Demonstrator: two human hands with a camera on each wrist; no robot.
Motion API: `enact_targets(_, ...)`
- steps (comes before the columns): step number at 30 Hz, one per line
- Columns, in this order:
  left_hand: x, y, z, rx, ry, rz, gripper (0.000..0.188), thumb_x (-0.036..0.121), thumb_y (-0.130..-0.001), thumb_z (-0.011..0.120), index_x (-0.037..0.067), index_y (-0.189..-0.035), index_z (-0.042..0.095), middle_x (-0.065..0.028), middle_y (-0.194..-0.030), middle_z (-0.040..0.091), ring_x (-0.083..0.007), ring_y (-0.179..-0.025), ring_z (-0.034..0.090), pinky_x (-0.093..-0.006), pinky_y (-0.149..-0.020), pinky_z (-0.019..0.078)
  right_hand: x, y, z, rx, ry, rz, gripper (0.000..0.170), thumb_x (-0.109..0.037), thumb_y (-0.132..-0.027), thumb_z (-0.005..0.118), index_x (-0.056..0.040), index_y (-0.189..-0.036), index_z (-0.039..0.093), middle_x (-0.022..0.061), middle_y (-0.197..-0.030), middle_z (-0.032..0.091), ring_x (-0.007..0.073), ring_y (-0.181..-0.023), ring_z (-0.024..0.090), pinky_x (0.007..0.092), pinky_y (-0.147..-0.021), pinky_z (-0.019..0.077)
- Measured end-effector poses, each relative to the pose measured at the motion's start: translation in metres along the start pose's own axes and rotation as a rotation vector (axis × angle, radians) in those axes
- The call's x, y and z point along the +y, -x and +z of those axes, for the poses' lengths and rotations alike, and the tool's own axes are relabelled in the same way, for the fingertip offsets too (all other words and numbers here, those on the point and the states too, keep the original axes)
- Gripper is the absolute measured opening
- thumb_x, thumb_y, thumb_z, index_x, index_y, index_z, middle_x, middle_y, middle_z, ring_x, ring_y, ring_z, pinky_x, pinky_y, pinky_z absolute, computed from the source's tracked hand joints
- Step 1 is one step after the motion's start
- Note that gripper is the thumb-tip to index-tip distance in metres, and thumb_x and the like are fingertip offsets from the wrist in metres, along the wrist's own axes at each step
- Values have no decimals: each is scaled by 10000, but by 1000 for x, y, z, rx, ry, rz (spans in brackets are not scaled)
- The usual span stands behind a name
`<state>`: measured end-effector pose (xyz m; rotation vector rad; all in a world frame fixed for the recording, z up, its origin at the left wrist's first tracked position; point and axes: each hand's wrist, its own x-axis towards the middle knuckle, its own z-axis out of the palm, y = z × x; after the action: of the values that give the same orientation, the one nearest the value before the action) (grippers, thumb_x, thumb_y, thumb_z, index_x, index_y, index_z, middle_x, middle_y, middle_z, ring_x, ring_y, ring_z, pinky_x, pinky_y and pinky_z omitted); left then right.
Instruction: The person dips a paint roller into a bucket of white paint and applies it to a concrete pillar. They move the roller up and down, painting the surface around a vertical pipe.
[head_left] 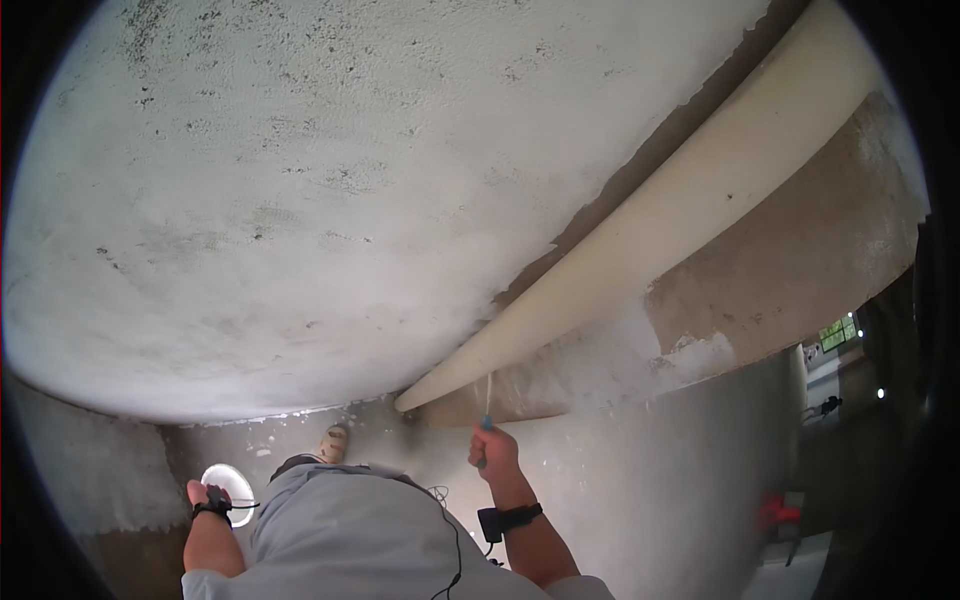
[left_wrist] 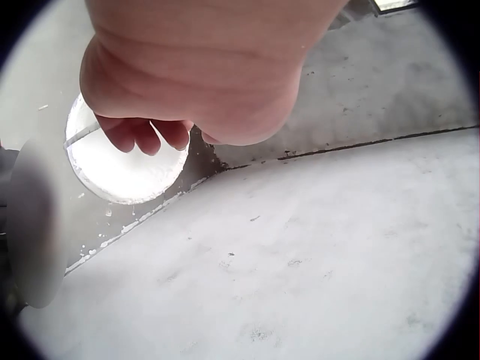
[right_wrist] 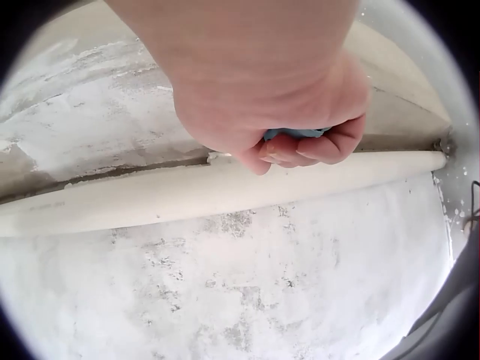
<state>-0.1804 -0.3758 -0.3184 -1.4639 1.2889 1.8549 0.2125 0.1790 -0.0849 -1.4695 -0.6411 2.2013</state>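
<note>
My right hand (head_left: 495, 453) grips a blue-handled tool (head_left: 487, 422), fingers curled round the handle. Its thin pale head points at the wall strip beside a long cream pipe (head_left: 620, 250). In the right wrist view the same hand (right_wrist: 300, 112) hides most of the tool and overlaps the pipe. My left hand (head_left: 205, 497) is low on the other side, over a white bucket (head_left: 232, 490). In the left wrist view its fingers are curled at the end of the handle, which runs up from the rim of the bucket (left_wrist: 127, 180); bright white material fills the inside.
A wall (head_left: 300, 200) with white coating and dark speckles spreads along one side of the pipe. Beyond the pipe, brown bare patches (head_left: 790, 250) show between white smears. The grey floor (head_left: 620, 470) carries white splashes near the wall. A cable (head_left: 455, 560) hangs over the shirt.
</note>
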Motion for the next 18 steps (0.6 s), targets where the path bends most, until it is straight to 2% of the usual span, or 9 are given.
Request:
enact_targets(2, -2, -5, 5, -29, -33, -27, 400, 537, -857, 445, 146, -933, 480, 29, -875, 491, -157, -762, 496, -315, -662, 429, -4, 9, -1, 33, 17, 10, 218, -160, -883, 626, -105, -763, 453, 0, -580, 409, 114, -442, 378, 269, -402, 295)
enact_targets(4, -8, 6, 20, 55, 28, 4, 528, 651, -852, 437, 137, -945, 517, 5, -785, 509, -156, -688, 528, -334, -609, 459, 0, 19, -9, 52, 38, 14, 195, -146, -900, 591, -113, -775, 445, -20, -578, 376, 94, -433, 334, 253, -400, 254)
enact_targets(5, -10, 13, 27, 58, 18, 2, 528, 651, -852, 437, 137, -945, 517, 5, -785, 509, -156, -688, 528, -334, -609, 459, 3, 24, -13, 61, 33, 16, 195, -146, -900, 591, -113, -775, 445, -20, -578, 376, 94, -433, 334, 253, -400, 254)
enact_targets(7, -15, 38, 47, 127, -16, 60, 419, 539, -865, 462, 135, -971, 486, 19, -881, 508, -141, -742, 526, -319, -647, 452, 10, 35, -24, 81, 41, 4, 197, -138, -893, 602, -106, -778, 445, -22, -576, 373, 88, -426, 326, 249, -393, 247)
enact_targets(11, -27, 115, 90, 114, -104, 99, 342, 440, -837, 484, 123, -961, 455, 21, -896, 492, -126, -741, 522, -306, -643, 449, 28, 63, -55, 93, 39, 14, 236, -160, -880, 634, -83, -744, 457, 7, -573, 418, 110, -417, 379, 261, -391, 289)
enact_targets(14, -34, 118, 101, 47, -95, 90, 377, 427, -825, 548, 124, -1024, 448, 14, -965, 486, -151, -813, 508, -312, -696, 445, 42, 85, -77, 161, 28, 30, 232, -147, -875, 637, -72, -737, 466, 8, -562, 417, 108, -412, 378, 260, -385, 281)
enact_targets(18, -47, 118, 108, 12, -175, 79, 376, 422, -817, 557, 131, -1027, 446, 15, -958, 483, -153, -825, 506, -309, -702, 442, 63, 112, -108, 176, 57, 12, 196, -118, -872, 626, -74, -753, 478, -14, -568, 401, 82, -413, 346, 249, -382, 249)
